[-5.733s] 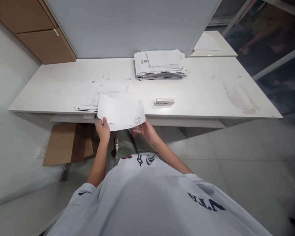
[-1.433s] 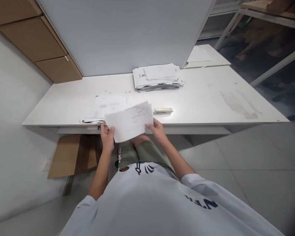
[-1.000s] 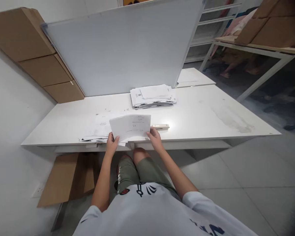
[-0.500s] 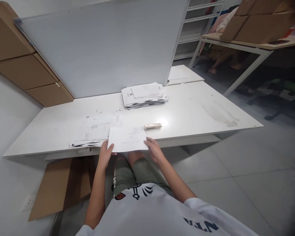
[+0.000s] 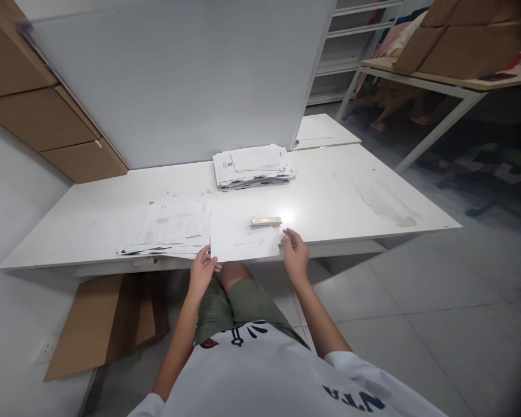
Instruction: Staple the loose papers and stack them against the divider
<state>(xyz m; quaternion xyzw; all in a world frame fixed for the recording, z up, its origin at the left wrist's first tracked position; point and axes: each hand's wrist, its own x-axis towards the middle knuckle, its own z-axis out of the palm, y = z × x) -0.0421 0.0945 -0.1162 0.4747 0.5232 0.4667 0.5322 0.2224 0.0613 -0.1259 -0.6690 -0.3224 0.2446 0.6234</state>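
A white sheet of paper [image 5: 232, 237] with faint print lies at the table's front edge, its near side reaching over that edge. My left hand [image 5: 203, 269] pinches its near left corner, thumb on top. At the right edge of the sheet, my right hand [image 5: 296, 255] has its fingertips closed on the paper. A beige stapler [image 5: 265, 221] rests at the sheet's far right part; whether it lies on the paper or just beyond is unclear. Left of the sheet is a spread pile of printed papers [image 5: 169, 223], close to my left hand.
A thick stack of papers [image 5: 254, 168] sits farther back on the white table [image 5: 330, 197], before a whiteboard [image 5: 191, 81]. Cardboard boxes [image 5: 73, 121] stand at the left, and an open carton [image 5: 87, 324] is below. Part of another person shows under the right-hand desk [image 5: 443, 87].
Both hands have moved right with the sheet, which has been lowered and pushed forward toward the stapler. My right hand has turned more upright at the sheet's edge.
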